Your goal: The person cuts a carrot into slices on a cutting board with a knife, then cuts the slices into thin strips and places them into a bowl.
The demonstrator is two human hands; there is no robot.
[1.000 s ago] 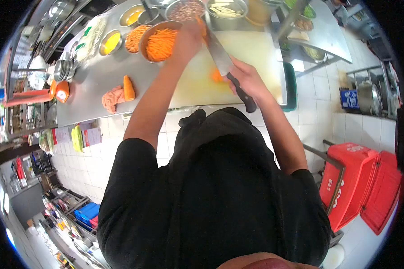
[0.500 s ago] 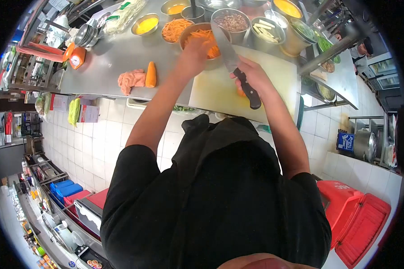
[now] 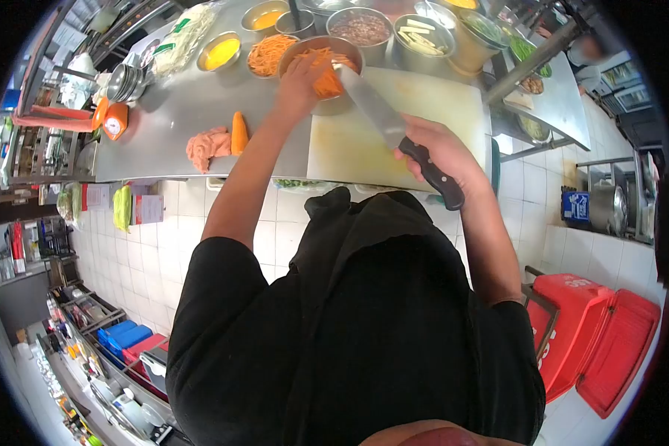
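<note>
My right hand [image 3: 442, 149] is wrapped around the black handle of a kitchen knife [image 3: 373, 108]. The broad blade slants up and left above the cutting board [image 3: 349, 145], its tip at the edge of a metal bowl [image 3: 355, 53]. Shredded carrot [image 3: 330, 83] fills much of that bowl. Over its left side, my left hand [image 3: 300, 83] lies on the shreds with fingers stretched out; the fingertips are partly hidden. A peeled whole carrot [image 3: 239, 134] lies on the steel counter, beside a crumpled pinkish cloth [image 3: 209, 147].
Another bowl of carrot shreds [image 3: 273, 53] stands left of the first. Behind are bowls of yellow liquid [image 3: 221, 52], chopped brownish food [image 3: 360, 30] and pale sticks [image 3: 424, 36]. An orange scale [image 3: 115, 120] is far left. A metal post [image 3: 531, 63] rises at right.
The knife has swung from steep to more slanted, and my right hand has shifted right and down. My left hand remains at the carrot bowl. An orange piece seen beneath my right hand no longer shows.
</note>
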